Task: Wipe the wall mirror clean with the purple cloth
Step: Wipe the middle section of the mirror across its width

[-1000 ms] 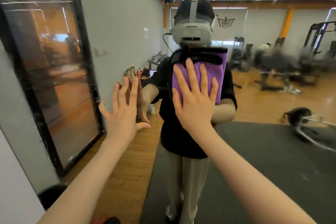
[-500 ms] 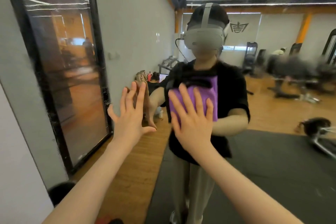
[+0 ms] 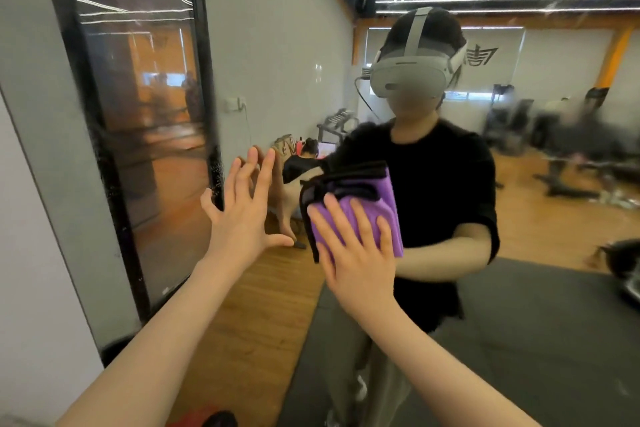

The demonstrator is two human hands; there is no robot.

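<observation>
The wall mirror (image 3: pixel 540 302) fills most of the view and reflects a person in a headset and black shirt. My right hand (image 3: pixel 356 253) presses the folded purple cloth (image 3: pixel 363 211), which has black edging, flat against the glass with straight, spread fingers. My left hand (image 3: pixel 242 215) is to its left, palm toward the mirror with fingers spread, and its fingertips meet their own reflection. Both forearms reach in from the bottom of the frame.
A tall black-framed glass panel (image 3: pixel 138 121) stands on the grey wall at the left. The mirror reflects a wooden floor, a dark mat (image 3: pixel 519 357), gym equipment and a seated person (image 3: pixel 304 159) far behind.
My right hand has slid the purple cloth down the glass, from just under the reflected headset to chest height. My left hand has stayed flat against the mirror. My view has shifted right.
</observation>
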